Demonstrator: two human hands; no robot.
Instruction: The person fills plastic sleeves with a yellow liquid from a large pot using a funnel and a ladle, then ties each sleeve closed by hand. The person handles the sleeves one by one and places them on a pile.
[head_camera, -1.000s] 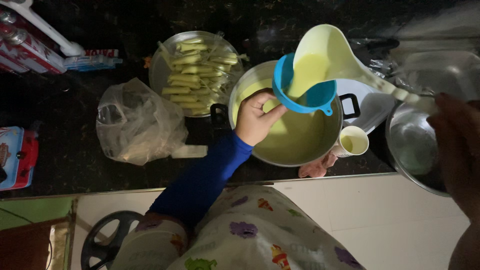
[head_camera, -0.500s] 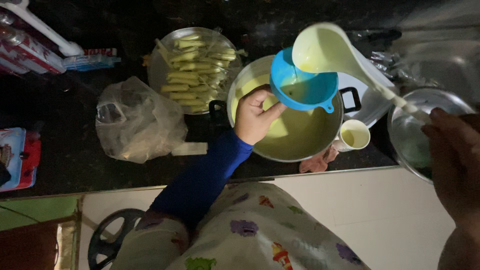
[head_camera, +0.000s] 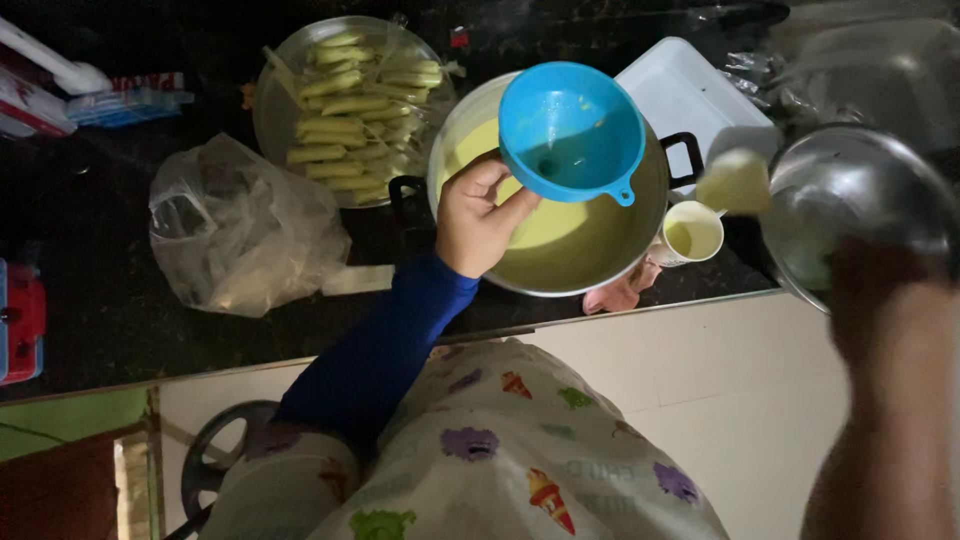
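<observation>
Funnel held over the pot: the left hand (head_camera: 470, 215) grips the blue funnel (head_camera: 570, 130) above the pot (head_camera: 600, 270) of yellow liquid.
The right hand (head_camera: 885, 300) is blurred beside the steel bowl (head_camera: 860, 190), its grip unreadable; any pour needs the funnel level.

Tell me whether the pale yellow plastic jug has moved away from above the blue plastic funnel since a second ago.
Yes. The pale yellow plastic jug has swung right, off the blue plastic funnel and past the large steel pot's right handle, toward the round steel bowl.
</observation>
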